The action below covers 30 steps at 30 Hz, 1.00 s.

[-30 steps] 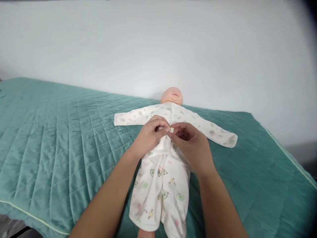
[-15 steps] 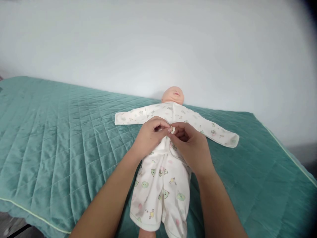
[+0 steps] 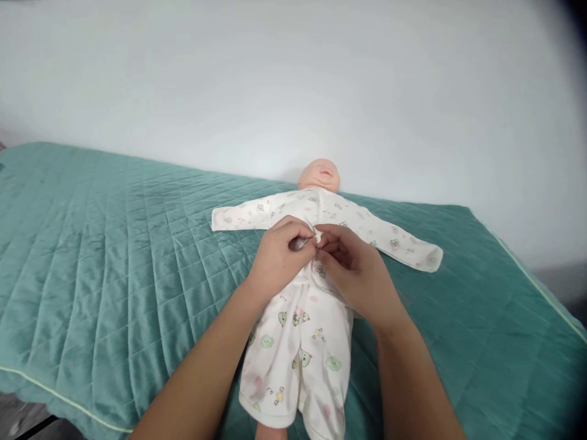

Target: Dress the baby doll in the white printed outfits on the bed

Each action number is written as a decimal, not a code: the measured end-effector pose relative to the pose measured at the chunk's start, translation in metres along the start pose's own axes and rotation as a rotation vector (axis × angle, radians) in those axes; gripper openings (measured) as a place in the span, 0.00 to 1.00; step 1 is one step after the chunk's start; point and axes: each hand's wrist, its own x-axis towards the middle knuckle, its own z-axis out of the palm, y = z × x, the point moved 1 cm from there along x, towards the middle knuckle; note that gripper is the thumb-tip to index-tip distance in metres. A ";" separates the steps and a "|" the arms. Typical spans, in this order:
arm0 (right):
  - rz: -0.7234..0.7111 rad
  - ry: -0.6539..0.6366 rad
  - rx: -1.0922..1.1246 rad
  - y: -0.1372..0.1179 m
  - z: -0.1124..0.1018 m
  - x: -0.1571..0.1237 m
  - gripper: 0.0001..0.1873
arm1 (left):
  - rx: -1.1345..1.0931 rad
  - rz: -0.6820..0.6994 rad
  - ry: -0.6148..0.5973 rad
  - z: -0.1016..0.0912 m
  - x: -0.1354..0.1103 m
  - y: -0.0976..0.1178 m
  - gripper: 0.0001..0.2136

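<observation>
A baby doll (image 3: 320, 175) lies on its back with its head toward the wall. It wears a white printed baby shirt (image 3: 330, 208), sleeves stretched out to both sides, and matching trousers (image 3: 298, 354). Over the doll's belly, my left hand (image 3: 282, 256) pinches the front edge of the shirt between thumb and forefinger. Facing it, my right hand (image 3: 355, 269) has the opposite bit of the same edge in a pinch, its other fingers curled. The fingertips of both hands meet at the shirt's middle. Whether a fastener lies between them is hidden.
A green quilted cover (image 3: 151, 263) with pale piping spreads beneath the doll. Behind it rises a plain white wall (image 3: 257, 79). At the lower left, past the cover's edge, a dark floor (image 3: 27, 415) shows.
Both hands stay at the shirt front, with small shifts of the fingers and thumbs. My right wrist has moved slightly to the right.
</observation>
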 end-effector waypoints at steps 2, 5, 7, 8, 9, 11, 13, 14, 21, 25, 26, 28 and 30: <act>0.005 0.000 -0.007 0.001 0.000 0.000 0.18 | 0.035 0.006 0.026 0.000 0.000 0.001 0.07; 0.038 0.037 -0.003 0.001 0.002 0.001 0.16 | 0.024 -0.009 0.027 -0.001 0.000 0.001 0.07; 0.065 0.085 -0.006 0.002 0.004 0.002 0.15 | -0.022 -0.030 0.009 -0.002 0.000 0.000 0.06; 0.076 0.110 -0.008 0.002 0.005 0.002 0.14 | -0.041 -0.040 0.000 -0.002 0.000 0.000 0.06; 0.084 0.134 -0.007 0.002 0.006 0.002 0.14 | -0.054 -0.046 -0.005 -0.002 0.000 -0.001 0.06; 0.096 0.183 0.012 0.002 0.007 0.003 0.12 | -0.054 -0.052 -0.003 -0.002 0.000 -0.001 0.06; 0.112 0.234 0.025 0.002 0.008 0.002 0.11 | -0.039 -0.052 0.010 -0.001 0.000 0.000 0.06; 0.120 0.251 0.022 0.001 0.008 0.002 0.10 | -0.033 -0.052 0.018 0.000 0.000 0.000 0.06; 0.128 0.293 -0.019 -0.002 0.010 0.002 0.10 | -0.063 -0.085 0.048 -0.001 -0.002 -0.002 0.11; 0.119 0.328 -0.052 -0.004 0.012 0.002 0.09 | -0.057 -0.044 0.005 -0.001 -0.003 -0.001 0.10; 0.122 0.338 -0.063 -0.004 0.013 0.002 0.09 | -0.056 -0.047 0.004 -0.001 -0.002 0.000 0.10; 0.129 0.351 -0.083 -0.003 0.013 0.002 0.08 | -0.052 -0.052 0.004 -0.001 -0.002 0.000 0.09; 0.130 0.357 -0.087 -0.003 0.013 0.002 0.08 | -0.048 -0.042 0.005 -0.001 -0.002 0.000 0.10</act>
